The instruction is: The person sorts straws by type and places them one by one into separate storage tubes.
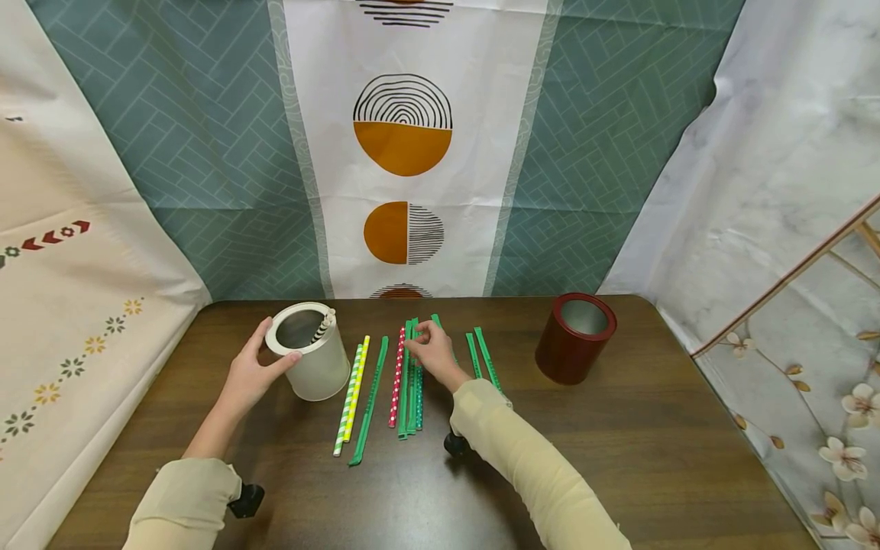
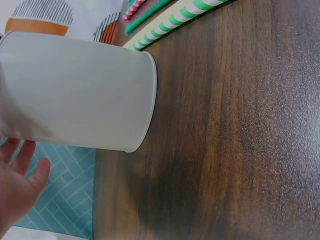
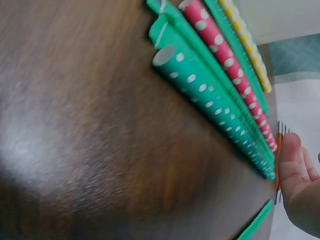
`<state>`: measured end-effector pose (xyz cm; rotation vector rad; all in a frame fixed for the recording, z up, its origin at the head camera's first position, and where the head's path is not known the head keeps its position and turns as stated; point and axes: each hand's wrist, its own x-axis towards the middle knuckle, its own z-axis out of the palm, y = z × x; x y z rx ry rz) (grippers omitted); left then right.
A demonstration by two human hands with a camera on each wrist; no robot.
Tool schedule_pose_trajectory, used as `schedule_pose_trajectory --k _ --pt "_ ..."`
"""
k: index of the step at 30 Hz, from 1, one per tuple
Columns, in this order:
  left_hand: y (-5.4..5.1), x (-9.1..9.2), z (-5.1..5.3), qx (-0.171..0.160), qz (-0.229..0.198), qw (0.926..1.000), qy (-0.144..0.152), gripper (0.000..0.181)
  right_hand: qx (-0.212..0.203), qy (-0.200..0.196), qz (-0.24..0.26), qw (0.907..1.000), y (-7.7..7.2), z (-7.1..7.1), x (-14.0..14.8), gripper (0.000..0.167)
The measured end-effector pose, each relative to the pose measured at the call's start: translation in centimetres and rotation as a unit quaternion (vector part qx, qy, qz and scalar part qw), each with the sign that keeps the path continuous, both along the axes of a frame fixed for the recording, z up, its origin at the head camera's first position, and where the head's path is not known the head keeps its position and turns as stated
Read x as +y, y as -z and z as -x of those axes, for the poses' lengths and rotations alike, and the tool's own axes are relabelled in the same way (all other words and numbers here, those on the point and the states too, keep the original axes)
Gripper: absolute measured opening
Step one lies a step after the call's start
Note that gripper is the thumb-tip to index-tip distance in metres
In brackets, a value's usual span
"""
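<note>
My left hand [image 1: 250, 374] is at the left of a white can [image 1: 318, 368], thumb and fingers spread and touching near its rim; in the left wrist view, the fingertips [image 2: 22, 152] meet the can's side. A black-and-white striped straw [image 1: 320, 328] leans inside the can. My right hand [image 1: 436, 353] hovers over the far part of several green straws [image 1: 411, 397], one dotted [image 3: 210, 102], beside a red dotted straw [image 1: 396, 382]. In the right wrist view its thumb [image 3: 291, 150] shows apart from the straws, with nothing seen held; some fingertips are hidden.
A dark red can [image 1: 576, 338] stands at the right, open end up. Right of my right hand lie two green straws [image 1: 486, 355]. Between the white can and the red straw are a green-striped straw [image 1: 348, 397], a yellow one [image 1: 357, 388] and a green one [image 1: 371, 401]. Cloth hangs behind the table [image 1: 653, 458].
</note>
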<state>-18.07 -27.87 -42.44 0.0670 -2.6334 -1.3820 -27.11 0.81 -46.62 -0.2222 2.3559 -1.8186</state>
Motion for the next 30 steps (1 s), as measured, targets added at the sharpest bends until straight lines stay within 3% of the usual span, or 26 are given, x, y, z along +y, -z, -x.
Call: schedule_pose_trajectory --k 15,23,30 --pt "-0.2 0.1 -0.1 -0.003 -0.002 1.0000 0.003 0.086 -0.004 0.021 -0.086 0.9961 2.0 -0.2 0.2 0.033" --pt "-0.2 0.0 0.0 0.000 -0.001 1.0000 0.002 0.086 0.034 0.034 -0.170 0.9843 2.5 -0.6 0.0 0.026" --pt "-0.1 0.0 0.0 0.005 0.000 1.0000 0.002 0.086 0.042 0.034 -0.224 0.9732 2.9 -0.5 -0.3 0.025"
